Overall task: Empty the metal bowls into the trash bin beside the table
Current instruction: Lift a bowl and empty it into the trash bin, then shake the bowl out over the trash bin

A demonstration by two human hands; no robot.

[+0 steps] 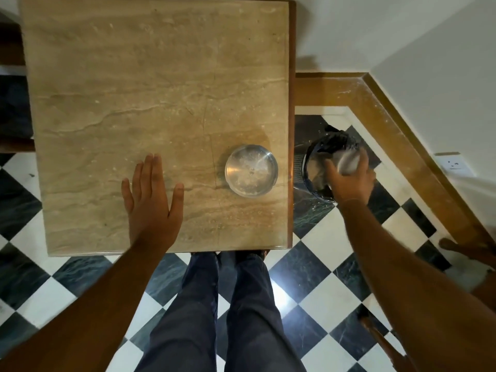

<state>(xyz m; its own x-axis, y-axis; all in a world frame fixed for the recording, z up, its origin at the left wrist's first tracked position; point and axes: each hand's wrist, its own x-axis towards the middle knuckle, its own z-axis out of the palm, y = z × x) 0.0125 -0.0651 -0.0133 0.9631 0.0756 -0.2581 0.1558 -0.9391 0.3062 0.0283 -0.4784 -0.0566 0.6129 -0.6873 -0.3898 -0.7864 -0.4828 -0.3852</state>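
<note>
A metal bowl (pixel 251 171) stands upright on the marble table (pixel 134 76) near its right edge; only a few specks show inside it. Right of the table, on the floor, is the trash bin (pixel 312 167), lined with a dark bag. My right hand (pixel 349 181) reaches over the bin and grips a second metal bowl (pixel 348 162), tipped and blurred above the bin's opening. My left hand (pixel 151 202) lies flat on the table with fingers spread, well left of the standing bowl and holding nothing.
The floor has black and white checkered tiles (pixel 316 269). A wooden skirting (pixel 397 122) and white walls close the corner behind the bin, with a wall socket (pixel 453 165) to the right. Wooden chair parts (pixel 467 248) show at the right edge. My legs (pixel 214 318) stand at the table's near edge.
</note>
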